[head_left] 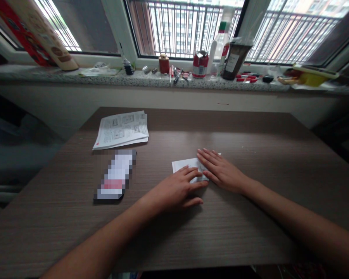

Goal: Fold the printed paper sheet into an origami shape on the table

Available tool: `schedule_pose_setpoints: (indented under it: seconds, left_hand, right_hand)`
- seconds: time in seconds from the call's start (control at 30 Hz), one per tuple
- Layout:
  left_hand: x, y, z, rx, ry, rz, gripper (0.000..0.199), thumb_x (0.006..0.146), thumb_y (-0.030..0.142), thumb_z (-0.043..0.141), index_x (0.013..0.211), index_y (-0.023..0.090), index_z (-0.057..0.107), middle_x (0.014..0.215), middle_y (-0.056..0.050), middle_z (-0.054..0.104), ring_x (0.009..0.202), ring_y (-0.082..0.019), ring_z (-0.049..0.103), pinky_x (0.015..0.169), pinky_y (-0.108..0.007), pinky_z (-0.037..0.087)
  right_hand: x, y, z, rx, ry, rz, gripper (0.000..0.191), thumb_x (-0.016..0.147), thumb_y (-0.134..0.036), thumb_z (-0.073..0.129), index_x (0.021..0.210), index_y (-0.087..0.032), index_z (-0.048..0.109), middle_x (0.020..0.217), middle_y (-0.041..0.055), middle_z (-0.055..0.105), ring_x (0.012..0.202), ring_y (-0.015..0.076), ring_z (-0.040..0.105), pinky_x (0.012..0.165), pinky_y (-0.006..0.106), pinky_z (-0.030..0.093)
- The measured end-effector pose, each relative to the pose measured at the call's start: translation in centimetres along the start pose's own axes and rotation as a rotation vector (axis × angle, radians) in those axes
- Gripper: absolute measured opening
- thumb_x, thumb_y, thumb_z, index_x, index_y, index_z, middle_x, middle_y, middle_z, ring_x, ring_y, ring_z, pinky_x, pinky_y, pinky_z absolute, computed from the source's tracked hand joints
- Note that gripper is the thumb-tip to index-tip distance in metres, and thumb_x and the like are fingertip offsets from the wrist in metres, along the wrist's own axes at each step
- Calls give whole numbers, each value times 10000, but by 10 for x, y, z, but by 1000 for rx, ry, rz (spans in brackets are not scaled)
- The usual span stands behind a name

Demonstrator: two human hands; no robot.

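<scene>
A small piece of white paper [180, 165] lies on the brown table [244, 232], partly hidden under both hands. My left hand [182, 189] rests on its lower left part, fingers spread and pointing right. Flat across the paper's right side lies my right hand [222, 170], its fingers stretched toward the upper left. The fingertips of the two hands are close together near the middle of the paper. Neither hand grips anything.
Folded printed sheets [122, 130] lie at the table's back left, with a blurred-out phone [114, 178] below them. On the windowsill [151, 79] stand a red can [200, 65], a dark cup [235, 62], a bottle and several small items.
</scene>
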State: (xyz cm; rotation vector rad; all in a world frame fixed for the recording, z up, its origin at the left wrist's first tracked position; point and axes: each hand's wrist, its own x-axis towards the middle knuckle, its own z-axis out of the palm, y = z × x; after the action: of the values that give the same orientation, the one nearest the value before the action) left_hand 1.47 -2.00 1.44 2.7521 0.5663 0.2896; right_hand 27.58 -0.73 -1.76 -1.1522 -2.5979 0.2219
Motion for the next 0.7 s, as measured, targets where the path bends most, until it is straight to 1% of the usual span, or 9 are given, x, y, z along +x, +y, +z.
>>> schedule_pose_setpoints:
  seconds: [0.07, 0.13, 0.27, 0.37, 0.47, 0.57, 0.7]
  left_hand:
    - [0, -1, 0, 0, -2, 3, 506, 1008, 466, 642, 1462, 257, 562, 1513, -127, 521, 1428, -312, 439, 1203, -488, 375]
    - [0, -1, 0, 4, 0, -1, 503, 1013, 470, 632, 1462, 252, 563, 1513, -131, 520, 1429, -310, 437, 1200, -482, 379]
    - [-1, 1, 0, 12, -19, -16, 490, 1024, 462, 617, 1463, 252, 567, 1518, -130, 521, 1434, -315, 432, 1198, -481, 382]
    - [-2, 1, 1, 5, -12, -28, 499, 1017, 465, 626, 1471, 269, 560, 1533, -121, 512, 1439, -319, 428, 1194, -484, 389]
    - [-2, 0, 2, 1, -7, -24, 510, 1013, 476, 627, 1472, 263, 560, 1524, -123, 517, 1430, -318, 437, 1198, -477, 386]
    - [-2, 0, 2, 9, -5, -15, 499, 1019, 473, 618, 1468, 263, 561, 1512, -122, 523, 1422, -311, 444, 1213, -477, 366]
    - [-1, -1, 2, 17, 11, -18, 479, 1015, 464, 627, 1446, 263, 572, 1492, -124, 531, 1405, -320, 456, 1197, -489, 386]
  right_hand:
    - [-5, 2, 4, -6, -42, 1, 665, 1078, -387, 473, 1666, -315, 171, 1711, 51, 248, 1562, 270, 277, 1287, 488, 248]
    - [-6, 5, 8, -5, -53, 3, 678, 1079, -400, 471, 1670, -320, 148, 1708, 41, 231, 1556, 264, 283, 1293, 474, 239]
    - [-4, 20, 8, -19, -65, 20, 695, 1084, -443, 440, 1676, -286, 111, 1705, 66, 199, 1561, 267, 259, 1287, 481, 250]
    - [-3, 34, 5, -30, -47, 98, 689, 1087, -467, 405, 1677, -260, 117, 1700, 93, 192, 1562, 283, 249, 1277, 503, 265]
    - [-3, 43, 4, -30, -46, 132, 681, 1088, -484, 387, 1677, -269, 120, 1705, 83, 199, 1559, 272, 247, 1282, 485, 254]
    - [-3, 45, 6, -34, -29, 137, 678, 1086, -491, 383, 1677, -270, 131, 1704, 78, 200, 1555, 283, 252, 1282, 482, 254]
    - [-3, 45, 6, -26, -10, 144, 680, 1088, -478, 375, 1679, -260, 119, 1700, 93, 201, 1552, 299, 264, 1273, 507, 271]
